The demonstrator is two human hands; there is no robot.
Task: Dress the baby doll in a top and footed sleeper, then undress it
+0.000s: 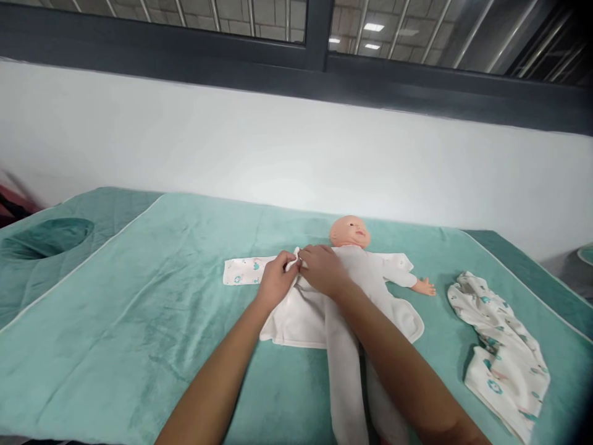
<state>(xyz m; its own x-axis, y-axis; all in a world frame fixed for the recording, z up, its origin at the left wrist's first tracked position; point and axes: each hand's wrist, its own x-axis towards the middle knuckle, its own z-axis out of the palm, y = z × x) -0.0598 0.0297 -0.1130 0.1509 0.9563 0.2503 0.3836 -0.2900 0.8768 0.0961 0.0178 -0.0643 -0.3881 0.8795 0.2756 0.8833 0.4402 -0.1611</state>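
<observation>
A baby doll (351, 232) lies on its back on a teal towel (152, 296), dressed in a white garment (306, 318). My left hand (277, 279) pinches the garment's cloth near the doll's shoulder. Beside it, touching the same spot, my right hand (323, 269) is closed on the cloth too. A printed sleeve (243, 271) stretches flat to the left of my hands. The doll's bare hand (425, 287) sticks out on the right. Its white legs run toward me under my right forearm.
A crumpled printed baby garment (503, 346) lies on the towel at the right. A darker green surface with a round hollow (46, 238) is at the far left. A white wall and dark window frame rise behind the table.
</observation>
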